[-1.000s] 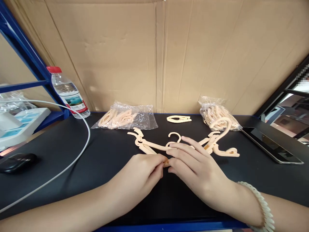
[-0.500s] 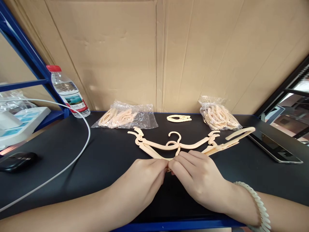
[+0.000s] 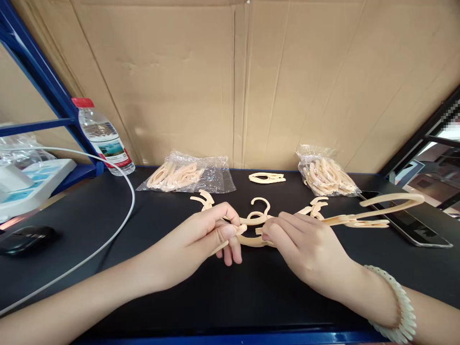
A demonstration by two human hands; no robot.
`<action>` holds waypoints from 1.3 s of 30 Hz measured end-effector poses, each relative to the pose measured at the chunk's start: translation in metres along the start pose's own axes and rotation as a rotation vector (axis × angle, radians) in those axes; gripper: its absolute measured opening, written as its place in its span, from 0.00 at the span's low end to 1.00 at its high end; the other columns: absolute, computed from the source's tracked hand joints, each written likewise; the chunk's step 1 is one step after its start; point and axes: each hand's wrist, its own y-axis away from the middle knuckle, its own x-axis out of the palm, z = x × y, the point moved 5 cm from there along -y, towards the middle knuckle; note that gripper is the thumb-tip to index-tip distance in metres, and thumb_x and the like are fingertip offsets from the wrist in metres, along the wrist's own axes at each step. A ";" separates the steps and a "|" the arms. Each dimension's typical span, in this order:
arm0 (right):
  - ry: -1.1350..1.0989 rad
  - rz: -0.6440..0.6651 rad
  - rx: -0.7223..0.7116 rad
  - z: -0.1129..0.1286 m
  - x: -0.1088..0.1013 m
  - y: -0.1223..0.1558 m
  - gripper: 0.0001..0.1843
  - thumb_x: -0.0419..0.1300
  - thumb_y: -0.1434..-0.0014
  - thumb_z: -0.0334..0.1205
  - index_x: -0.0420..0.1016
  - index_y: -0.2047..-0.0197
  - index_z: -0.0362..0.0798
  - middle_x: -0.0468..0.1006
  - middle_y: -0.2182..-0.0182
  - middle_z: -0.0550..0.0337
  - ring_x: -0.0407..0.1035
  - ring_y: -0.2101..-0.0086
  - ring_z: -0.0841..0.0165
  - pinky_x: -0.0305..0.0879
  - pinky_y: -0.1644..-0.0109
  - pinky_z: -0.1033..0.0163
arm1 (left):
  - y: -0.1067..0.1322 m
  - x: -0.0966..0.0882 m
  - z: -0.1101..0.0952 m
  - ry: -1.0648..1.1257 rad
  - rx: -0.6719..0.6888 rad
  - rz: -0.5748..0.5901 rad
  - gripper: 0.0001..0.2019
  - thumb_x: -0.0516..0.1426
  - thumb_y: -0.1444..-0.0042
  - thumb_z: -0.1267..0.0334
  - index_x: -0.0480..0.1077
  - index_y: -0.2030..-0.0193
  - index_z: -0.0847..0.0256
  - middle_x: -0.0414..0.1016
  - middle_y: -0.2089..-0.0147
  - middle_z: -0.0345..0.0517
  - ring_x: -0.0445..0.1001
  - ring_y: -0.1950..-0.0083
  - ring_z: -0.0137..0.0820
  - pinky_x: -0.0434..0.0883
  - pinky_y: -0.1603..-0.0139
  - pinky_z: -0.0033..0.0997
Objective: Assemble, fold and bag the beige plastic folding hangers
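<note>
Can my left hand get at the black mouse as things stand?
Probably yes, but not freely: your left hand is pinching a hanger part, and the white cable arcs between that hand and the mouse. Reaching over the cable looks possible.

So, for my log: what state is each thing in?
Left hand: pinching a beige piece
Right hand: gripping a hooked piece
Hangers behind hands: unfolded
Far hanger: folded
Left bag: pieces inside
Right bag: pieces inside
Bottle: capped
Flat device: screen dark
Mouse: untouched
Bracelet: on right wrist
</note>
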 end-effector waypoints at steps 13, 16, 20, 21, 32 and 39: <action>-0.029 -0.037 0.006 -0.003 0.001 0.002 0.16 0.52 0.38 0.21 0.68 0.75 0.43 0.69 0.78 0.59 0.54 0.77 0.70 0.46 0.74 0.62 | 0.006 -0.002 -0.002 -0.577 0.269 -0.293 0.10 0.47 0.35 0.70 0.54 0.48 0.57 0.68 0.61 0.41 0.67 0.69 0.26 0.66 0.70 0.26; -0.066 -0.049 0.019 -0.003 0.001 0.003 0.15 0.53 0.36 0.24 0.69 0.74 0.43 0.70 0.78 0.59 0.55 0.77 0.70 0.48 0.74 0.62 | 0.006 0.003 -0.008 -0.697 0.388 -0.238 0.08 0.47 0.33 0.73 0.64 0.54 0.59 0.71 0.56 0.44 0.71 0.60 0.27 0.68 0.60 0.27; -0.120 -0.055 -0.003 0.002 -0.001 0.004 0.13 0.52 0.34 0.27 0.71 0.70 0.43 0.72 0.76 0.59 0.60 0.76 0.70 0.54 0.71 0.63 | 0.008 0.004 -0.015 -0.720 0.508 -0.289 0.08 0.52 0.34 0.72 0.71 0.58 0.60 0.74 0.61 0.41 0.73 0.61 0.26 0.69 0.58 0.24; -0.129 -0.062 -0.012 0.003 -0.002 0.004 0.13 0.52 0.33 0.27 0.71 0.70 0.44 0.73 0.76 0.59 0.62 0.75 0.70 0.55 0.70 0.63 | 0.008 0.004 -0.014 -0.714 0.514 -0.287 0.07 0.53 0.35 0.72 0.72 0.59 0.60 0.75 0.62 0.41 0.73 0.62 0.26 0.69 0.59 0.24; -0.174 -0.049 -0.103 0.011 -0.006 0.003 0.17 0.47 0.32 0.27 0.72 0.69 0.45 0.76 0.73 0.56 0.70 0.70 0.68 0.64 0.65 0.63 | 0.007 0.014 -0.012 -0.802 0.518 -0.214 0.07 0.54 0.35 0.68 0.74 0.58 0.61 0.79 0.62 0.42 0.74 0.62 0.31 0.70 0.60 0.30; -0.230 0.006 -0.093 0.012 -0.004 0.003 0.19 0.45 0.32 0.28 0.72 0.70 0.46 0.75 0.74 0.57 0.68 0.71 0.69 0.63 0.66 0.63 | 0.006 0.016 -0.017 -0.847 0.543 -0.143 0.14 0.50 0.35 0.73 0.74 0.51 0.59 0.77 0.65 0.42 0.73 0.62 0.31 0.68 0.59 0.32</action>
